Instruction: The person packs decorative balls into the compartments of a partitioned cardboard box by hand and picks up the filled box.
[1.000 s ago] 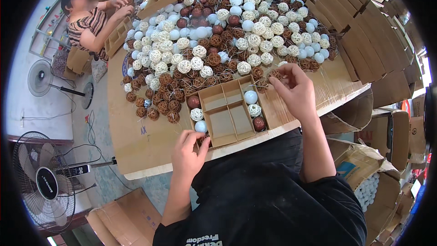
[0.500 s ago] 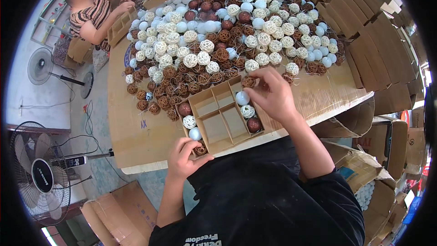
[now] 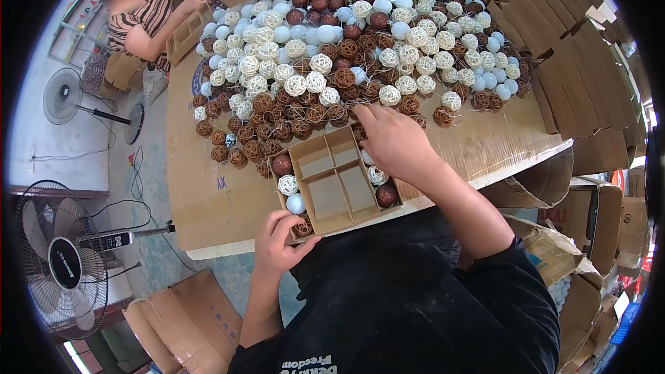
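A shallow cardboard box with dividers lies at the table's near edge. Down its left side sit a dark red glitter ball, a cream wicker ball, a pale smooth ball and a brown wicker ball. My left hand grips the near left corner, thumb on the front wall. At the far right corner my right hand has its fingers closed on another brown wicker ball, mostly hidden beneath them. Below it are a partly covered white ball, a cream wicker ball and a dark red ball.
A heap of white, cream, brown and dark red balls with thin strings covers the far table. Stacked cardboard trays line the right. A person works at far left beside another divided box. Fans stand left.
My right hand has moved slightly left with the brown wicker ball, down to the box's far right corner, and now covers most of it. My left hand keeps its grip on the near corner.
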Demonstrator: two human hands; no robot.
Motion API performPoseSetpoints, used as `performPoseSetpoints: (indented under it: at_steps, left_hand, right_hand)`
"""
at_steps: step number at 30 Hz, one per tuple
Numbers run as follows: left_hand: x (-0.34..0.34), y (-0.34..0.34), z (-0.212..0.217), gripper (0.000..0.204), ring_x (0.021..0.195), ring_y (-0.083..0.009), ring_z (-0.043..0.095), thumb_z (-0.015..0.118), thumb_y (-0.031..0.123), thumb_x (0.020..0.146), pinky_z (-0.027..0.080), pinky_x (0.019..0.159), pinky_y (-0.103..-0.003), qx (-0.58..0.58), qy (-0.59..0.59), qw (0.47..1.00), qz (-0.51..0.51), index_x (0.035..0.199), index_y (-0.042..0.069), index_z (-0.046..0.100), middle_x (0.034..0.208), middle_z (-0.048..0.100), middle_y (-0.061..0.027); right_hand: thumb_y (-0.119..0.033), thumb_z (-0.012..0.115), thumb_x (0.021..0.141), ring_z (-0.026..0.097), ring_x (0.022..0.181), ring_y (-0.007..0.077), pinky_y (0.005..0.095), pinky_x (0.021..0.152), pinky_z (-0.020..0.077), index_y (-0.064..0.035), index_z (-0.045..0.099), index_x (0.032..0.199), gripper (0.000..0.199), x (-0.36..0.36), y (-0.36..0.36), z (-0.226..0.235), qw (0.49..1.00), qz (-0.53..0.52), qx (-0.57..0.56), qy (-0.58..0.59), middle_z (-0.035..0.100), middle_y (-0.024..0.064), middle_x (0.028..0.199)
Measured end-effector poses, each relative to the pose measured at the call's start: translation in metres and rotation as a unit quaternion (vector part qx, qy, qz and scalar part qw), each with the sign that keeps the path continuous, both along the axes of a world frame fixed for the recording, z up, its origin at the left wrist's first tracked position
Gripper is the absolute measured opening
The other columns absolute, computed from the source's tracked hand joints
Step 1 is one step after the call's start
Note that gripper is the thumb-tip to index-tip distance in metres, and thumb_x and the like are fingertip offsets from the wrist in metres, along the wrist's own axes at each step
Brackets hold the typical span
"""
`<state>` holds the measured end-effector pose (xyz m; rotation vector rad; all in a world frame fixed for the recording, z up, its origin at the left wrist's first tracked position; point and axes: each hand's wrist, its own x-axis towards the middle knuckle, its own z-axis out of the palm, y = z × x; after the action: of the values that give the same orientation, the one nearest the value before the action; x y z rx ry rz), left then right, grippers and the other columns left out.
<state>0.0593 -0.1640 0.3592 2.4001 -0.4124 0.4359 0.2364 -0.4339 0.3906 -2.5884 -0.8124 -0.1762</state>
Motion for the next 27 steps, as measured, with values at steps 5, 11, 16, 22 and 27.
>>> performPoseSetpoints:
  at_steps: [5, 11, 16, 22, 27]
  left_hand:
    - [-0.002, -0.005, -0.001, 0.045, 0.085, -0.0279, 0.066, 0.097, 0.025, 0.069, 0.055, 0.072, -0.038, 0.005, -0.008, 1.0, 0.016, 0.099, 0.006, 0.069, 0.102, 0.064, -0.0089]
    - [-0.001, -0.008, -0.006, 0.04, 0.079, -0.0244, 0.061, 0.095, 0.026, 0.071, 0.052, 0.067, -0.037, 0.047, -0.035, 0.998, 0.005, 0.096, 0.009, 0.069, 0.103, 0.057, -0.0069]
    - [-0.005, -0.012, -0.009, 0.034, 0.07, -0.0185, 0.057, 0.094, 0.021, 0.074, 0.048, 0.061, -0.032, 0.019, -0.024, 1.0, 0.003, 0.095, 0.01, 0.071, 0.103, 0.053, -0.0064]
    - [-0.003, -0.014, -0.007, 0.035, 0.069, -0.0179, 0.056, 0.095, 0.02, 0.074, 0.047, 0.06, -0.032, 0.027, -0.034, 0.999, 0.003, 0.098, 0.01, 0.072, 0.104, 0.054, -0.0064]
    - [-0.007, -0.012, -0.016, 0.034, 0.07, -0.0187, 0.056, 0.094, 0.019, 0.075, 0.047, 0.061, -0.033, 0.018, -0.036, 0.999, 0.01, 0.098, 0.01, 0.072, 0.106, 0.054, -0.0068]
  right_hand:
    - [-0.008, 0.063, 0.087, 0.069, 0.096, 0.0338, 0.0451, 0.077, 0.0586, -0.0052, 0.063, 0.1, 0.013, -0.004, -0.004, 0.002, 0.999, 0.048, 0.004, -0.005, 0.062, 0.0132, 0.102]
    - [-0.012, 0.066, 0.089, 0.07, 0.088, 0.0347, 0.046, 0.072, 0.0589, -0.005, 0.063, 0.099, 0.012, 0.002, 0.001, -0.007, 1.0, 0.003, 0.021, 0.016, 0.064, 0.013, 0.101]
    - [-0.02, 0.072, 0.09, 0.071, 0.088, 0.0355, 0.0464, 0.072, 0.058, -0.0047, 0.06, 0.1, 0.022, -0.001, -0.002, -0.01, 0.997, -0.003, 0.082, -0.003, 0.065, 0.0142, 0.098]
    - [-0.022, 0.07, 0.091, 0.07, 0.087, 0.0355, 0.0472, 0.072, 0.0576, -0.006, 0.064, 0.1, 0.019, 0.008, -0.002, -0.012, 0.998, -0.006, 0.067, -0.009, 0.065, 0.0128, 0.096]
    - [-0.018, 0.064, 0.093, 0.072, 0.076, 0.0339, 0.0452, 0.066, 0.0595, -0.0057, 0.065, 0.091, 0.013, 0.012, 0.004, -0.015, 1.0, -0.012, -0.004, -0.021, 0.067, 0.0132, 0.093]
